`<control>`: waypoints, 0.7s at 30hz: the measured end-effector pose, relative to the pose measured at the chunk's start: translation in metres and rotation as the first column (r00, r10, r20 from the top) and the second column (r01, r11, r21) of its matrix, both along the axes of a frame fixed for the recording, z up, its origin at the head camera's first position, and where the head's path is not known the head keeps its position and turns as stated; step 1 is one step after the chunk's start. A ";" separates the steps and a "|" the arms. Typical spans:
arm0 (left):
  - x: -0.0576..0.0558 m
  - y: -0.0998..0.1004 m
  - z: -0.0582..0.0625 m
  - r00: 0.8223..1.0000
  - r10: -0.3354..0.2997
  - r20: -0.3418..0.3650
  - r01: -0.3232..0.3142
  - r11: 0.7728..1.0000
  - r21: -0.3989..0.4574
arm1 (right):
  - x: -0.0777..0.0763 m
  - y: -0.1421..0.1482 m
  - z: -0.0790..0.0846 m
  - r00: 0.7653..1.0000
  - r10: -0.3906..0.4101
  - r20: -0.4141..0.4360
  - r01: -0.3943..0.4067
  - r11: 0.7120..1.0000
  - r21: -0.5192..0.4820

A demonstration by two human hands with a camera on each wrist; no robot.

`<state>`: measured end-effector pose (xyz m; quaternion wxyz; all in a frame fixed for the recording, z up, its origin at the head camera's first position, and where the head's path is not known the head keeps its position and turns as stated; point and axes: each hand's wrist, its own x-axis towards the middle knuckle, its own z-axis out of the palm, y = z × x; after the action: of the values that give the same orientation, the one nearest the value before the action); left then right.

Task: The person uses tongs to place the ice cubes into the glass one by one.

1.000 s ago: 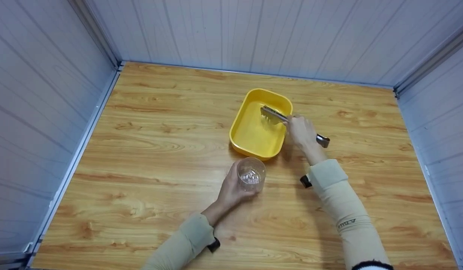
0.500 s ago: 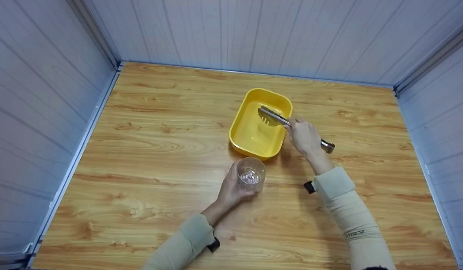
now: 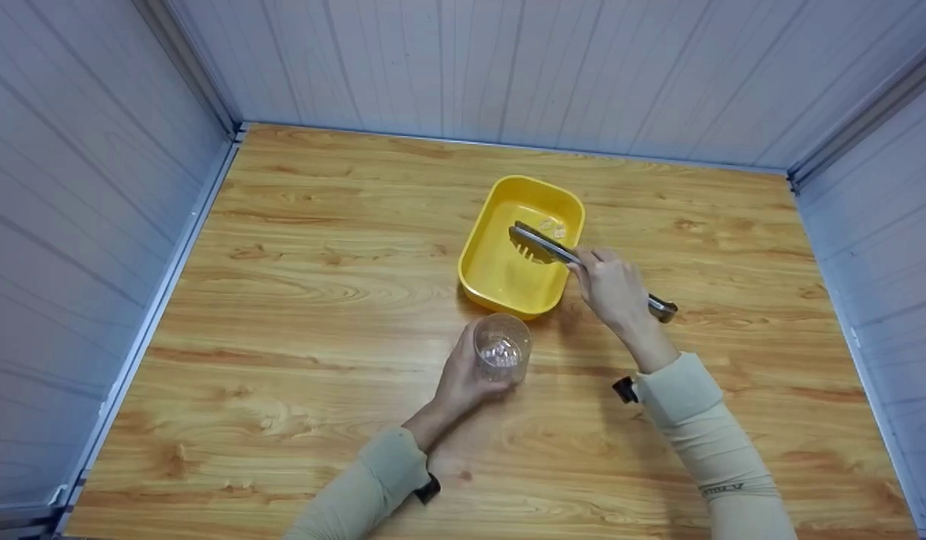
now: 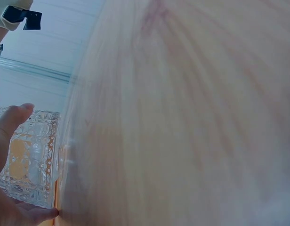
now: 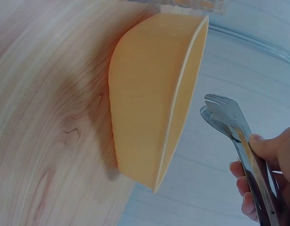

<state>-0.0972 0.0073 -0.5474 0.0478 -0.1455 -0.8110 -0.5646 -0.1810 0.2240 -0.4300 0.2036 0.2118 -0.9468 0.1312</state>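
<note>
My left hand (image 3: 463, 375) curls round a clear patterned glass (image 3: 502, 349) on the wooden table. Its cut-pattern wall shows between thumb and finger in the left wrist view. The glass's bottom glitters, and I cannot tell whether pieces lie in it. My right hand (image 3: 615, 291) grips metal tongs (image 3: 537, 244) over a yellow tub (image 3: 477, 279). The right wrist view shows the tongs' slotted and spoon-shaped tips slightly apart, with nothing seen between them, above the tub's rim. A few clear pieces (image 3: 554, 228), like ice cubes, lie in the tub's back right corner.
The wooden table (image 3: 320, 292) is bounded by pale panels: a back wall (image 3: 463, 67), a left wall (image 3: 80, 225) and a right wall (image 3: 875, 247). The tub stands just beyond the glass.
My right hand has drawn back toward me and slightly right, pulling the tongs off the back right corner, where clear pieces now show. The left hand and glass have stayed put.
</note>
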 end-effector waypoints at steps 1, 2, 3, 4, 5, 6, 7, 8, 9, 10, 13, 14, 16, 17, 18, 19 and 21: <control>0.000 0.000 0.000 1.000 0.001 0.000 -0.001 1.000 -0.001 | 0.002 0.000 0.001 1.000 0.009 -0.004 -0.009 1.000 -0.008; 0.000 0.000 0.000 1.000 0.003 0.002 -0.003 1.000 -0.003 | 0.004 0.000 0.002 1.000 0.019 -0.011 -0.019 1.000 -0.015; 0.000 0.000 -0.001 1.000 0.003 0.001 -0.003 1.000 -0.003 | 0.007 0.000 0.003 0.999 0.027 -0.019 -0.027 0.999 -0.019; 0.000 0.000 -0.001 1.000 0.002 -0.001 -0.002 1.000 -0.001 | 0.009 0.000 0.004 0.999 0.034 -0.027 -0.035 0.999 -0.021; 0.000 0.000 -0.001 1.000 0.002 -0.002 -0.002 1.000 0.000 | 0.011 0.001 0.005 0.999 0.041 -0.035 -0.042 0.999 -0.021; 0.000 0.000 -0.002 1.000 0.001 -0.003 -0.001 1.000 0.003 | 0.014 0.001 0.006 0.998 0.050 -0.042 -0.051 0.998 -0.024; 0.000 0.001 -0.002 1.000 0.000 -0.005 0.000 1.000 0.006 | 0.016 0.001 0.007 0.997 0.057 -0.048 -0.058 0.998 -0.025; 0.000 0.001 -0.002 1.000 -0.002 -0.005 0.002 1.000 0.010 | 0.018 0.001 0.008 0.996 0.064 -0.054 -0.066 0.997 -0.027; 0.000 0.001 -0.003 1.000 -0.004 -0.009 0.004 1.000 0.012 | 0.021 0.002 0.010 0.996 0.071 -0.058 -0.073 0.997 -0.030; 0.000 0.001 -0.003 1.000 -0.004 -0.012 0.004 1.000 0.013 | 0.023 0.002 0.011 0.995 0.080 -0.060 -0.082 0.996 -0.034; 0.000 0.000 -0.002 1.000 -0.006 -0.023 0.006 1.000 0.012 | 0.029 0.002 0.015 0.992 0.102 -0.068 -0.106 0.993 -0.045; 0.000 0.000 -0.002 1.000 -0.006 -0.026 0.006 1.000 0.011 | 0.031 0.002 0.017 0.992 0.108 -0.071 -0.111 0.993 -0.045; 0.000 0.000 -0.002 1.000 -0.007 -0.029 0.008 1.000 0.007 | 0.036 0.002 0.020 0.990 0.115 -0.076 -0.119 0.992 -0.041; 0.000 0.000 -0.002 1.000 -0.009 -0.029 0.010 1.000 0.008 | 0.038 0.002 0.020 0.990 0.119 -0.079 -0.122 0.992 -0.037; -0.001 0.000 -0.002 1.000 -0.012 -0.028 0.012 1.000 0.010 | 0.040 0.002 0.021 0.989 0.123 -0.082 -0.126 0.992 -0.031; -0.001 0.000 -0.002 1.000 -0.012 -0.028 0.012 1.000 0.009 | 0.042 0.002 0.022 0.988 0.128 -0.085 -0.131 0.991 -0.027; -0.001 0.000 -0.002 1.000 -0.014 -0.028 0.015 1.000 0.010 | 0.047 0.002 0.023 0.986 0.142 -0.089 -0.144 0.989 -0.025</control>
<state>-0.0979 0.0069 -0.5495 0.0557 -0.1590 -0.8063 -0.5671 -0.1343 0.2257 -0.4066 0.2382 0.2815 -0.9171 0.1511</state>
